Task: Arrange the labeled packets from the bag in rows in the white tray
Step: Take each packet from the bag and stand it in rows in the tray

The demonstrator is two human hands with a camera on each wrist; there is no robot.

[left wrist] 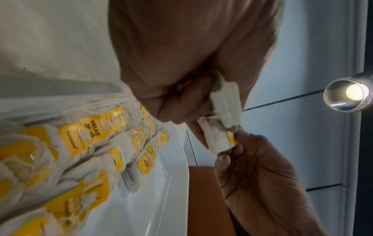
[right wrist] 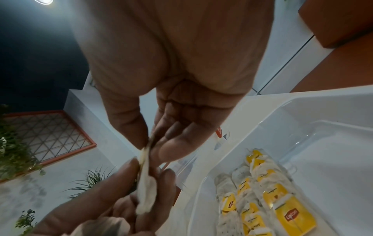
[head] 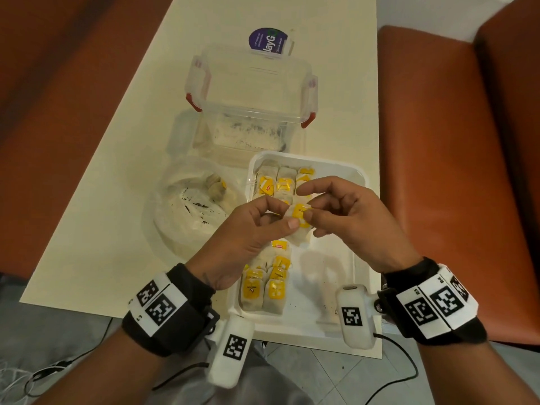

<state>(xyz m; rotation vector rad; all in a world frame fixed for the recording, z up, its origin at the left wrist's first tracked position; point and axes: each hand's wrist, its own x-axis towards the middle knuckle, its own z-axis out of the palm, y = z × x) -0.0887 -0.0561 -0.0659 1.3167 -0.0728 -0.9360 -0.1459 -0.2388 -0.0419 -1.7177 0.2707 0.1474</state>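
Note:
A white tray [head: 361, 182] lies on the table, holding labeled packets: tea bags with yellow tags, in a far row [head: 285, 182] and a near group [head: 268, 285]. Above the tray's middle, both hands hold one packet [head: 298, 228] between them. My left hand [head: 280, 216] grips its paper body with thumb and fingers. My right hand [head: 310, 213] pinches its yellow tag end. In the left wrist view the left fingers hold a folded white packet [left wrist: 226, 102] and the pinched one [left wrist: 216, 138]. The right wrist view shows the packet [right wrist: 146, 190] edge-on between both hands.
A clear plastic bag [head: 190, 206] with a few packets lies left of the tray. Behind it stands a clear box [head: 251, 92] with red latches, and a purple-labelled lid [head: 268, 42] beyond. Orange-brown seats flank the narrow table [head: 117, 171]. The tray's right half [head: 327, 267] is bare.

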